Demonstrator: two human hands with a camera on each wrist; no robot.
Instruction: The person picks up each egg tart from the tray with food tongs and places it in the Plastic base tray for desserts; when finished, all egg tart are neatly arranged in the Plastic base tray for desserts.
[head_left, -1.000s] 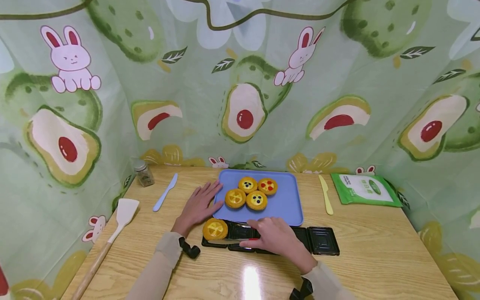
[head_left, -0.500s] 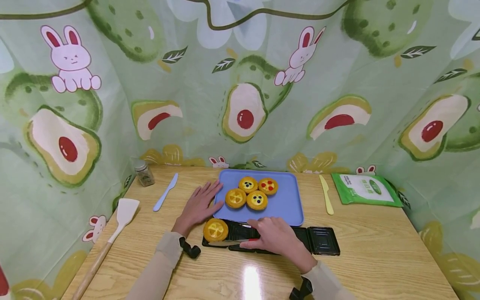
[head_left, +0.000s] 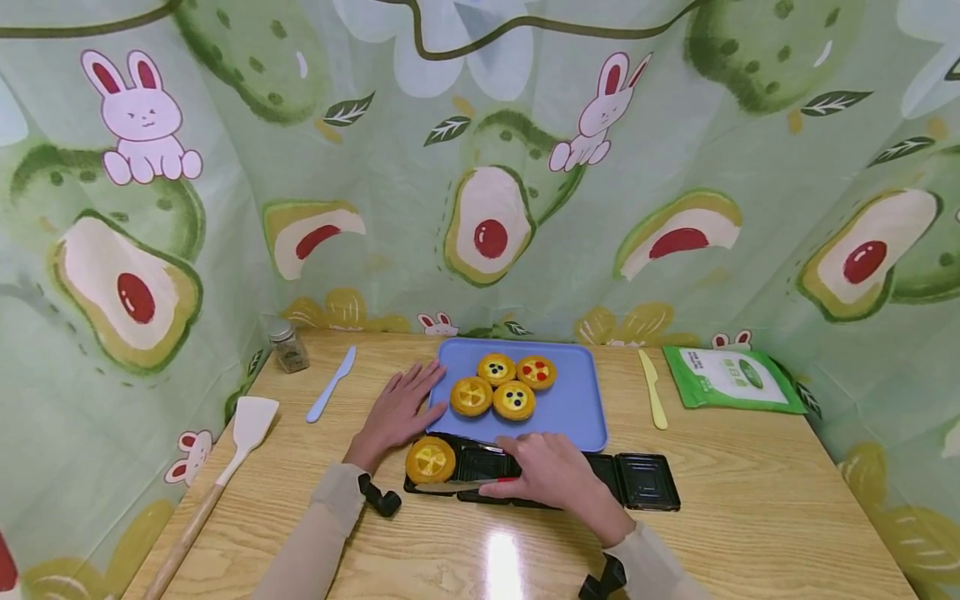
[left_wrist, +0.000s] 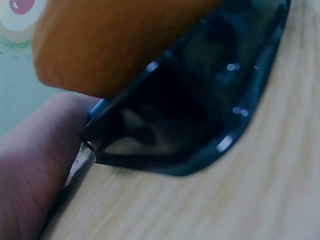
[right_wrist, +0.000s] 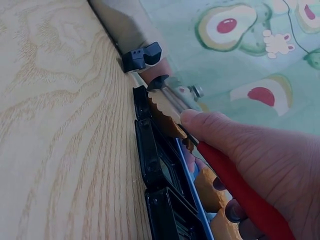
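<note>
My right hand (head_left: pixel 551 471) grips the red handle of a knife (right_wrist: pixel 225 175), thumb along the handle's top in the right wrist view. Its thin metal blade reaches left, crossing the front of a tart (head_left: pixel 431 459). That golden tart with yellow wedge-shaped topping sits in the leftmost compartment of a black plastic tray (head_left: pixel 648 482). At the left edge of the blue tray (head_left: pixel 570 408), my left hand (head_left: pixel 401 408) lies flat with fingers extended. The left wrist view shows the tart's brown side (left_wrist: pixel 110 45) up close over the black compartment.
Several tarts (head_left: pixel 513 401) are grouped on the blue tray. A blue knife (head_left: pixel 332 385), a spice jar (head_left: pixel 288 348) and a long-handled spatula (head_left: pixel 251 421) lie left. On the right are a yellow knife (head_left: pixel 652 390) and a green-and-white packet (head_left: pixel 733 380). A patterned curtain (head_left: pixel 390 250) surrounds the table.
The blade tilts slightly differently against the front of the tart. Both hands otherwise keep nearly the same places.
</note>
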